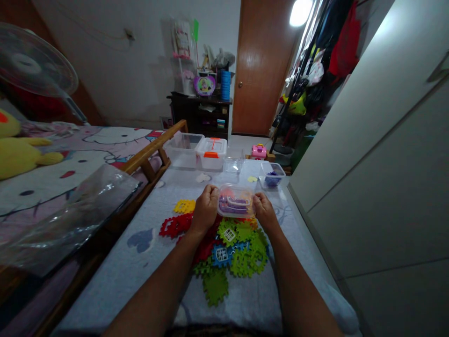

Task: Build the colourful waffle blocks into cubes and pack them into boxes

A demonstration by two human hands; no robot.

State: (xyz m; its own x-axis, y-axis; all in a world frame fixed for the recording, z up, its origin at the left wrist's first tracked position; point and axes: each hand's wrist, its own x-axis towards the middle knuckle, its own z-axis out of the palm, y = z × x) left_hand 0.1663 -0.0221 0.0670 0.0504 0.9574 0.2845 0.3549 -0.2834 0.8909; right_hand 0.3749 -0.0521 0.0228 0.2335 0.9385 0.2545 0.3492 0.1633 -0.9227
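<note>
Between my two hands is a small clear plastic box [235,213] with a lid on it, and purple and orange-red pieces show inside. My left hand [206,206] is closed on its left end. Its right end is gripped by my right hand [264,210]. Under and in front of the box lies a pile of flat toothed plastic pieces: green pieces [250,257], red pieces [175,225], blue pieces [221,255] and a yellow piece [184,206]. White window-like inserts sit in some of them. My left forearm hides part of the red pieces.
An open clear tub [184,152] and a white box with orange latches [212,152] stand at the far end. At the right edge, a clear container [271,177] holds dark blue pieces. A wooden bed rail [154,147] runs along the left; a pale cabinet [368,140] borders the right.
</note>
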